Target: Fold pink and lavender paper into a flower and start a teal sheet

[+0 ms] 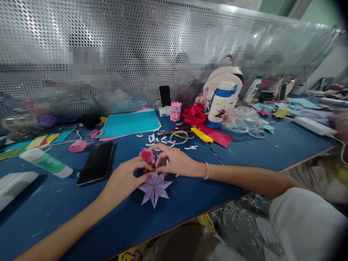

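Nearest the tabletop's front edge, a purple paper star (154, 190) is set on the blue tabletop (195, 203), its points spread. Its upper point is pinched between the thumb and forefinger of the left hand (130, 174). The right hand (179, 162) is brought to the same point, thumb and fingers narrowly curved — whether anything is gripped there cannot be told, as the fingertips are crowded together. A pink paper piece (145, 155) is seen just beyond the hands, partly covered by the fingers. Toward the left edge, a dark phone (97, 163) and a white-and-green tube (46, 163) are laid flat. Farther in, white paper scraps (153, 139) are scattered near a clear ring (178, 137) and a yellow tool (201, 135), which is rested partly on a red sheet (221, 137). Toward the far edge, a blue sheet (129, 122), a pink folded ornament (175, 111), a red paper flower (194, 114) and a white bottle (219, 105) are lined up — the bottle is stood before a pale backpack (216, 78). The far edge is bordered by a perforated metal panel (130, 54).
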`<state>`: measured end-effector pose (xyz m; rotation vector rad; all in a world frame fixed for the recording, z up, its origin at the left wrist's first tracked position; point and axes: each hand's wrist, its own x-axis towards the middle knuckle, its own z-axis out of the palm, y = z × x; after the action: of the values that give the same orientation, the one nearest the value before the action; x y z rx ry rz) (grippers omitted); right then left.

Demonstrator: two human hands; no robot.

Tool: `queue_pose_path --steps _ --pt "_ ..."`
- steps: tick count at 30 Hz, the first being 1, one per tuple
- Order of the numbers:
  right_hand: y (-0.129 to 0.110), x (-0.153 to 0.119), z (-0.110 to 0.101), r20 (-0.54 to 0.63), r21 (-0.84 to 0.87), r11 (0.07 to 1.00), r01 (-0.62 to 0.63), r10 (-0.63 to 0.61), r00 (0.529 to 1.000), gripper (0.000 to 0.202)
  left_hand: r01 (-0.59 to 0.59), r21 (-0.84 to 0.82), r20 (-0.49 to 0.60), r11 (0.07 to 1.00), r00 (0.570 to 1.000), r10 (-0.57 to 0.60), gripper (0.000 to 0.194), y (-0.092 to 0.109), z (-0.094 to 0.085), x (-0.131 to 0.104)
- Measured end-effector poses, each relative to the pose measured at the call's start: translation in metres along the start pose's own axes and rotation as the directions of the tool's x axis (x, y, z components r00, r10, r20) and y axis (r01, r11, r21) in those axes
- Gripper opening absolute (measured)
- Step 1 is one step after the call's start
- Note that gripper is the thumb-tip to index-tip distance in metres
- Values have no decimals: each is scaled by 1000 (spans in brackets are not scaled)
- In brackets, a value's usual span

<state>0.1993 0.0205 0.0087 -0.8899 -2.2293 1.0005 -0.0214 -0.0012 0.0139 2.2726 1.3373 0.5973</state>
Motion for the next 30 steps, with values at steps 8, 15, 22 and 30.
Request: queue_pose_path --steps 8,15,22,30 --pt "-26 3 -33 48 -223 957 183 -177 983 11 -17 -100 23 995 1000 19 14 0 -5 4" --pt "-46 5 -26 335 -620 694 366 -189 923 14 -43 -181 -4 983 999 43 12 2 -4 2" --pt "-46 16 -10 435 -781 364 507 -265 860 18 -11 -311 -20 950 1000 5 16 -3 -2 3" --pt "-46 17 -2 404 -820 320 474 -263 876 19 35 -413 -24 910 998 -50 13 -2 -3 2"
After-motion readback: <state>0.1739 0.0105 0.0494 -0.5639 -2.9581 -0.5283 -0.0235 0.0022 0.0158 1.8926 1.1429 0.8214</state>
